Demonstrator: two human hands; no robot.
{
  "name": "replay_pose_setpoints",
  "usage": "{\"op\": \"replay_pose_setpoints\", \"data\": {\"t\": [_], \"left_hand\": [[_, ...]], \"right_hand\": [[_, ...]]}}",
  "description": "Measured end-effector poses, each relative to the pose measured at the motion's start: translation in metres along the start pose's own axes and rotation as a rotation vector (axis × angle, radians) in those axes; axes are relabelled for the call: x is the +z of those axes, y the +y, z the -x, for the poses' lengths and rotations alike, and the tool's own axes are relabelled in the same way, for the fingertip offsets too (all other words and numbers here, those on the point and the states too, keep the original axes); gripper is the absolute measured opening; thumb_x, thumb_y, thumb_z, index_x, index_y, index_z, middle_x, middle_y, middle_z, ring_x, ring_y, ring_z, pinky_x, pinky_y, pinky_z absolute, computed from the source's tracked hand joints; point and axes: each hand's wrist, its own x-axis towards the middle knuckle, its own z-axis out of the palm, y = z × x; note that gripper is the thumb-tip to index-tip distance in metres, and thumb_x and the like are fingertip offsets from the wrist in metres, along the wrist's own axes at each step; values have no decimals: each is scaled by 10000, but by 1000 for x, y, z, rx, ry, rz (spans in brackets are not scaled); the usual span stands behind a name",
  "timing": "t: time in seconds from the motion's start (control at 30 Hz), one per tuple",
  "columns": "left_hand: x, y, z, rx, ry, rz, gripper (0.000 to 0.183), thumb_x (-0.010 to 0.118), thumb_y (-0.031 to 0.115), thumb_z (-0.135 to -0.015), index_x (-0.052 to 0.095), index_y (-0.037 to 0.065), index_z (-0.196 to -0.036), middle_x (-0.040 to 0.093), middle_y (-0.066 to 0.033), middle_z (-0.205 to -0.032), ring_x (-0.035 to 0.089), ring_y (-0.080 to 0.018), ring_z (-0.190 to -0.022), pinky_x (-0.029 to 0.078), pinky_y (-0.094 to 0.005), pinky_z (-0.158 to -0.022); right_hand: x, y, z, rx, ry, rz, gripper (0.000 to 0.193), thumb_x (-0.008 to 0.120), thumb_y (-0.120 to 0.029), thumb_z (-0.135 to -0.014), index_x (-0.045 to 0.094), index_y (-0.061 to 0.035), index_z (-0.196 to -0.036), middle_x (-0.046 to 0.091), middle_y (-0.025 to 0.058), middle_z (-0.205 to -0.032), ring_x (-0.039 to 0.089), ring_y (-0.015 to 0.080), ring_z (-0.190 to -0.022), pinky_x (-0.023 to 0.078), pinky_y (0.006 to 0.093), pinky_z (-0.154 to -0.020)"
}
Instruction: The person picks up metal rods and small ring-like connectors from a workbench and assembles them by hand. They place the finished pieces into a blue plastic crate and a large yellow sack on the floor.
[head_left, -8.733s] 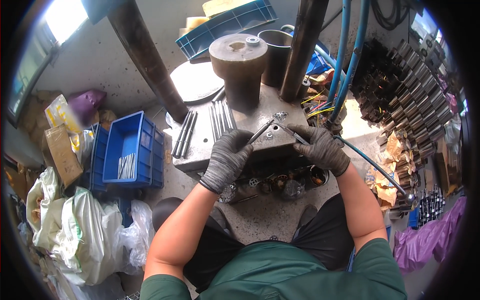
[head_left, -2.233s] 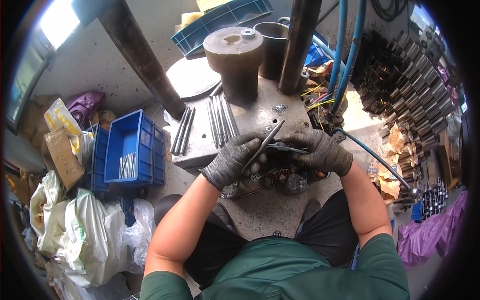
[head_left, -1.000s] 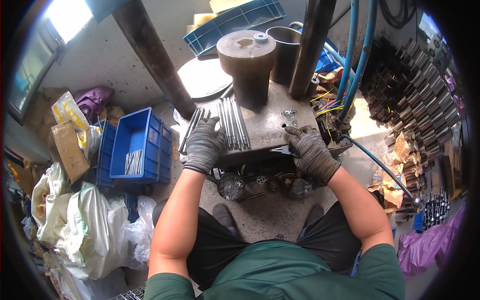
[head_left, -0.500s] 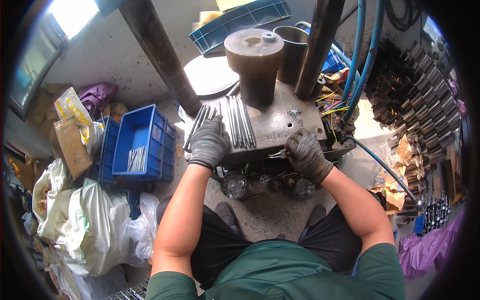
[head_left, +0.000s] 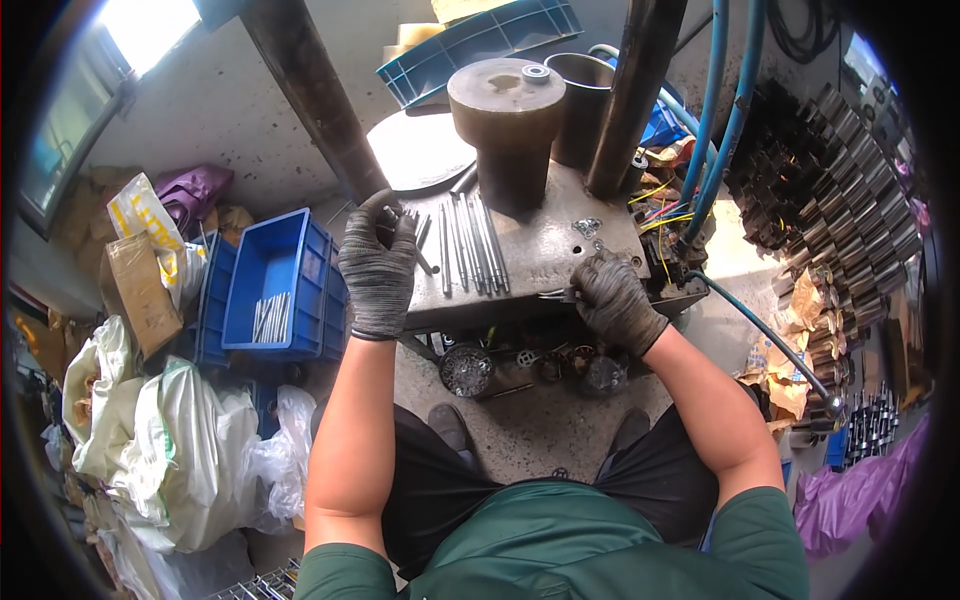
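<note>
A: Straight to the steel rods [head_left: 477, 245], and we've got a row of them side by side to the right of the left hand [head_left: 378, 270], lying on the metal block [head_left: 545, 250]. A few more sit at a slant, close up against its thumb side.

B: And that left hand? We see curled fingers with the thumb raised near the index (a dark gap shows between them). Whether it's pinching a rod, we cannot tell; the glove hides it.

A: No such doubt on the other side: the right hand [head_left: 618, 302] is wrapped round the pliers [head_left: 557, 295], pale tips poking out to its left near the block's front edge.

B: So which step are we watching? We'd call it picking among the slanted rods with the left, tool held in the right.

A: Agreed. In our judgement, the next move calls for a sure grip on one rod, its neighbours left undisturbed.

B: Farther out, small shiny pieces [head_left: 586, 228] lie just beyond the right hand, and the heavy cylinder [head_left: 508, 95] stands beyond and between both hands.

A: Left of the left hand we have the blue crate [head_left: 312, 285], more rods [head_left: 271, 318] leaning inside. Below, between the hands, there's a round dish [head_left: 467, 370] of little metal bits.
</note>
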Motion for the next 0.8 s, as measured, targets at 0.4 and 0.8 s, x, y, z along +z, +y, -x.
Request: {"op": "replay_pose_setpoints", "data": {"t": [0.4, 0.8], "left_hand": [[21, -11, 13, -273, -298, -125, 158, 677, 111, -1001, 683, 48, -1147, 665, -50, -859, 619, -97, -759, 517, -257, -600], [48, 58, 57, -624, -404, 723, 213, 594, 223, -1063, 604, 69, -1210, 624, 4, -839, 536, -41, -630, 407, -193, -533]], "right_hand": [[-24, -11, 3, 332, 250, -775, 144, 673, -13, -842, 595, -24, -963, 647, 84, -828, 632, 177, -763, 534, 331, -742], [-39, -41, 6, 497, 316, -1376, 301, 708, 53, -849, 606, -59, -1109, 664, 11, -957, 618, 103, -889, 537, 282, -824]]}}
